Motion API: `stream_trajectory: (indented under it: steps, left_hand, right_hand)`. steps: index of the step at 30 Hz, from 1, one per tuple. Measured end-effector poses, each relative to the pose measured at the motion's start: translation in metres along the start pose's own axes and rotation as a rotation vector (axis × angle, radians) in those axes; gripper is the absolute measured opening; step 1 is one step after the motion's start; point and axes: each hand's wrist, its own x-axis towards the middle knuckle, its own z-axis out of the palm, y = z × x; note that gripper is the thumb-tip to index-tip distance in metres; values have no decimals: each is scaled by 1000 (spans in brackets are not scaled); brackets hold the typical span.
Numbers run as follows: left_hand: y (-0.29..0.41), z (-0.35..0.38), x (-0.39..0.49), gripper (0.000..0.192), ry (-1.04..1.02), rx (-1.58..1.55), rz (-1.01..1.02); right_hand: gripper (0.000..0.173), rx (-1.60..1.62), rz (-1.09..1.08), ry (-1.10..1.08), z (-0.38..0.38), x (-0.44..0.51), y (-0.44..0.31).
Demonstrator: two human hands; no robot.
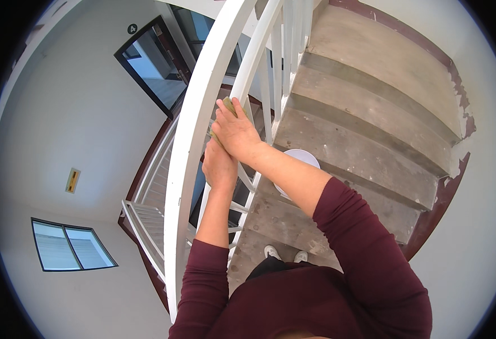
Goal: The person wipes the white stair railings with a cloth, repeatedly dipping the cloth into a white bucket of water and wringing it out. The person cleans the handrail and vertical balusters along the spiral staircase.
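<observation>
A yellowish-green cloth (229,106) is pressed on the white inner rail (252,63) of the stair railing. My right hand (238,134) lies over the cloth, its fingers stretched along the rail. Just below and touching it, my left hand (221,166) is closed about the same rail, with a bit of cloth showing at its top. Its fingertips are hidden. Beside both hands runs the broad white outer handrail (183,152). White balusters (276,63) stand under the inner rail.
A white bucket or basin (302,156) rests on a concrete step (315,123), partly hidden behind my right forearm. My white shoes (272,252) stand on a lower step. Beyond the railing, the stairwell drops to a lower railing (146,216) and a doorway (154,72).
</observation>
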Motion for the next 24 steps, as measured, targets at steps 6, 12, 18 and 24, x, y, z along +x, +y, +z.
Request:
stream_trajectory:
  steps: [6,12,18,24]
  left_hand:
    - [6,1,14,35,7,-61,82]
    - [53,15,69,38,58,-38,205]
    - [89,34,126,43,126,-53,303]
    - [93,34,124,40,96,-15,265]
  right_hand:
    - [18,62,-58,73,1,7,25]
    - [17,-61,24,163,-1,49,97]
    - [16,-79,69,10,-11,82,147]
    - [17,-115,114,-29,-11,84,145]
